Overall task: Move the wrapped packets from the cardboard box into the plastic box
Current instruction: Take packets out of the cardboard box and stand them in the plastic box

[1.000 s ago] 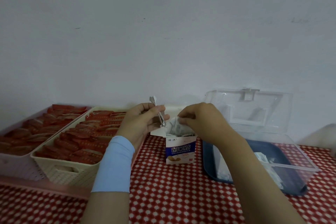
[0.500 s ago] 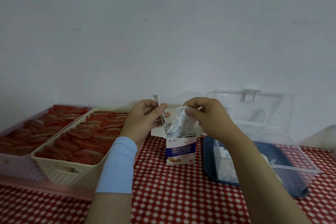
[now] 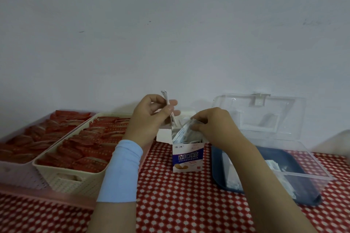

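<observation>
A small white and blue cardboard box [image 3: 186,158] stands open on the red checked tablecloth, with wrapped packets [image 3: 182,135] sticking out of its top. My right hand [image 3: 212,126] pinches those packets at the box mouth. My left hand [image 3: 151,117], just left of the box, holds a thin stack of packets [image 3: 168,108] upright between thumb and fingers. To the right sits the clear plastic box [image 3: 303,159], its lid standing open at the back, with a few white packets [image 3: 272,164] lying inside.
Two baskets filled with red wrapped items stand at the left: a cream one [image 3: 62,178] and a pink one [image 3: 13,174] behind it. A dark blue tray [image 3: 217,176] lies under the plastic box. A white wall rises behind everything.
My right hand, which had lifted packets up out of the cardboard box, has come back down to the box mouth. My left hand has risen slightly with its stack.
</observation>
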### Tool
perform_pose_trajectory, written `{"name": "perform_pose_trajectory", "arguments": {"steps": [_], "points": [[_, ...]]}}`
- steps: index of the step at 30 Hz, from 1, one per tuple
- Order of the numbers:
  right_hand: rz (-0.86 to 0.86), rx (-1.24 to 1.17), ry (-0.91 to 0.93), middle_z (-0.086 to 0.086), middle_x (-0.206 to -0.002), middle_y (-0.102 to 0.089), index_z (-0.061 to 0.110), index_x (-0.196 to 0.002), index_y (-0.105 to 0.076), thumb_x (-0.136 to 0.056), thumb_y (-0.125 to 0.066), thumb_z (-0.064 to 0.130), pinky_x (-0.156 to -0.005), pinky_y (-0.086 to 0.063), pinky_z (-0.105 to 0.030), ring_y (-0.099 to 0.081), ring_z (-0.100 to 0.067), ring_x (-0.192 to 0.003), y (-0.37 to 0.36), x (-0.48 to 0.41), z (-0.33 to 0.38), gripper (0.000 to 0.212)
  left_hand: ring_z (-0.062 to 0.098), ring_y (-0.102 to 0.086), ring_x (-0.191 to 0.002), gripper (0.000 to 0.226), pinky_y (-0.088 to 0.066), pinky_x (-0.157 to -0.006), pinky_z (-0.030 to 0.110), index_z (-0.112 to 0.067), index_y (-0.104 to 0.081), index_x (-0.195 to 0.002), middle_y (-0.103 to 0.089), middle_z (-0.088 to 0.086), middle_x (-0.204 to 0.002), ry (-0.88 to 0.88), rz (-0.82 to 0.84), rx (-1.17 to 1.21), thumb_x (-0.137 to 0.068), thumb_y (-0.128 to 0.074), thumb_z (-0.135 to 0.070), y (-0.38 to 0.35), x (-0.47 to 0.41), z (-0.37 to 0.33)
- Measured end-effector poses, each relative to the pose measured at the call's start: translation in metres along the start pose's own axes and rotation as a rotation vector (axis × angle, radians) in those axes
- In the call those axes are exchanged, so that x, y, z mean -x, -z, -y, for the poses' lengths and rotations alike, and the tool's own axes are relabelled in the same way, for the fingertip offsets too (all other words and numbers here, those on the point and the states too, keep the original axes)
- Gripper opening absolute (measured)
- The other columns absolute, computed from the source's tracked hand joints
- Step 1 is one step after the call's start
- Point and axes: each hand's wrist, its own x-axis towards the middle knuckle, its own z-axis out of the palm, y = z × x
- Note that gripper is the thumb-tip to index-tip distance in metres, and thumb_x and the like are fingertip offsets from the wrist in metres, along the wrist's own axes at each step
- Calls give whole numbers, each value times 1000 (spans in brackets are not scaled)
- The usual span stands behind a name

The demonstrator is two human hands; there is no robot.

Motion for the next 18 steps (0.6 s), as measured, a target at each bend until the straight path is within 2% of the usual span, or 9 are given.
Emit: {"name": "perform_pose_trajectory", "arguments": {"steps": [3,6,7,10,13,16,18], "points": [[-26,-79,-5,19,-85,-65,26,-104,-78,-91,-72,22,-58,-39,-3,-56,8,-72,-1,0,-3,16,23,-75,-94,13,-58,-89,47,-8,-54,-103,-76,1,-107,109,129,-58,-94,-64,-9,-4,0,10],[-51,-117,-28,15,-80,-72,26,-93,-80,-88,-75,21,-65,-49,-12,-64,4,-72,3,1,-6,9,19,-74,-96,34,-55,-92,50,-19,-59,-101,-76,-5,-104,152,148,-176,-80,-75,-40,-5,1,16],[-59,-119,-24,16,-79,-72,27,-89,-80,-88,-75,22,-68,-51,-15,-65,2,-73,5,1,-6,7,19,-74,-96,35,-55,-93,50,-19,-59,-102,-77,-4,-103,163,147,-173,-79,-76,-40,-4,1,17],[-81,-164,0,21,-82,-67,28,-88,-77,-88,-75,24,-72,-49,-16,-64,4,-76,6,0,-6,5,18,-75,-94,21,-55,-93,51,-14,-56,-104,-77,-3,-101,174,130,-135,-91,-70,-23,-4,-1,18],[-117,-183,45,18,-95,-62,27,-87,-75,-88,-74,26,-71,-47,-16,-63,0,-81,5,-1,-6,2,20,-75,-91,20,-56,-91,50,-11,-55,-104,-76,2,-104,156,80,-108,-92,-69,-19,-3,-3,17],[-127,-197,67,13,-86,-66,27,-86,-72,-93,-68,23,-68,-50,-24,-62,-6,-77,7,1,-5,10,22,-76,-87,19,-61,-80,38,-9,-54,-103,-72,10,-113,139,-8,-41,-92,-69,-13,-2,-4,15],[-103,-158,75,10,-87,-68,26,-90,-70,-96,-63,22,-70,-53,-29,-63,-10,-82,9,2,-5,10,23,-76,-85,19,-61,-73,32,-8,-54,-103,-70,12,-114,125,-27,-10,-91,-69,-12,-1,-3,13]]}}
